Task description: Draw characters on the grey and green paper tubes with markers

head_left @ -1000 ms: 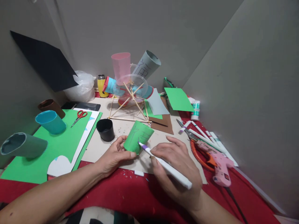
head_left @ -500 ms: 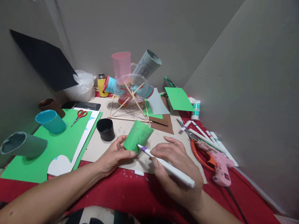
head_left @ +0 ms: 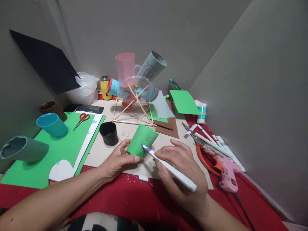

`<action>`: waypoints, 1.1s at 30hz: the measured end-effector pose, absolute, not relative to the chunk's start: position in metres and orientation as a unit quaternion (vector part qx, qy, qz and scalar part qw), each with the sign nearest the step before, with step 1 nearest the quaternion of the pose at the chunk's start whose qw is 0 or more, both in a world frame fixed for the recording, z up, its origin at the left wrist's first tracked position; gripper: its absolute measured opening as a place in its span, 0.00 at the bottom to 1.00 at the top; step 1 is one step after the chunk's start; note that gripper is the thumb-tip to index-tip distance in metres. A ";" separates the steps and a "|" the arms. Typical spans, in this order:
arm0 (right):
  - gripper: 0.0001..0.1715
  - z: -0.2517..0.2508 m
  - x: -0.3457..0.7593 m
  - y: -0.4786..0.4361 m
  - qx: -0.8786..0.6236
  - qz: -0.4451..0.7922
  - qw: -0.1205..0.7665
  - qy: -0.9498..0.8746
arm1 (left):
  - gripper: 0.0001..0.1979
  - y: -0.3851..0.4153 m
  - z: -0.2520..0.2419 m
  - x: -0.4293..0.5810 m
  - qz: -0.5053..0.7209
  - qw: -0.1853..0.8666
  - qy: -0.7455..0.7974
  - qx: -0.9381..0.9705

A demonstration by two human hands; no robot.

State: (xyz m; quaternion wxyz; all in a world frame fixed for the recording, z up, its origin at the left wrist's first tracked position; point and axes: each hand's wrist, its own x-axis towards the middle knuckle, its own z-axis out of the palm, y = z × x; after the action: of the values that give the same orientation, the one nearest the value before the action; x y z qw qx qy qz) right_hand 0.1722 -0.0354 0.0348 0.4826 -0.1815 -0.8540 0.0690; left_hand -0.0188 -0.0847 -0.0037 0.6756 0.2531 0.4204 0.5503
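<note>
A green paper tube [head_left: 139, 139] with thin dark lines on its side leans tilted in my left hand [head_left: 121, 160], whose thumb and fingers grip its lower left end. My right hand [head_left: 181, 170] pinches a white marker [head_left: 174, 171] with a purple band, and the marker's tip touches the side of the tube. A short black tube [head_left: 108, 133] stands just left of the green one. Behind them is a wooden stick frame [head_left: 132, 123] bearing a clear disc and pink, grey and blue cups.
Green sheets [head_left: 60, 154] on the left hold blue, grey and brown tubes and red-handled scissors [head_left: 83, 118]. On the right lie several markers, orange-handled scissors [head_left: 207, 163] and a pink glue gun [head_left: 228, 171]. A yellow bottle [head_left: 105, 88] stands at the back.
The marker tip has moved slightly up and right on the green tube, and the marker's rear end has shifted slightly up and left. My left hand looks unchanged.
</note>
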 end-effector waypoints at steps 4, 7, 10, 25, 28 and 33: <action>0.10 0.038 0.171 -0.037 -0.180 0.077 0.459 -0.867 | 0.30 -0.085 -0.003 -0.019 0.553 0.676 0.417 0.251; 0.11 0.036 0.172 -0.037 -0.180 0.083 0.469 -0.860 | 0.30 -0.085 -0.003 -0.019 0.553 0.675 0.420 0.248; 0.13 0.033 0.174 -0.036 -0.190 0.079 0.497 -0.843 | 0.31 -0.085 -0.003 -0.019 0.549 0.677 0.424 0.246; 0.12 0.032 0.173 -0.034 -0.213 0.060 0.495 -0.840 | 0.31 -0.084 -0.002 -0.020 0.551 0.675 0.425 0.244; 0.12 0.033 0.173 -0.034 -0.214 0.057 0.497 -0.839 | 0.30 -0.084 -0.003 -0.021 0.551 0.677 0.423 0.244; 0.12 0.033 0.173 -0.034 -0.215 0.061 0.502 -0.836 | 0.31 -0.085 -0.004 -0.020 0.553 0.676 0.421 0.243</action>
State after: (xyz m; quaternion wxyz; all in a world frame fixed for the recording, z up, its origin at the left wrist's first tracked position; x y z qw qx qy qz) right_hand 0.1727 -0.0342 0.0330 0.5018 -0.2152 -0.8356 0.0610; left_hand -0.0205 -0.0846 -0.0044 0.6760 0.2433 0.4214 0.5534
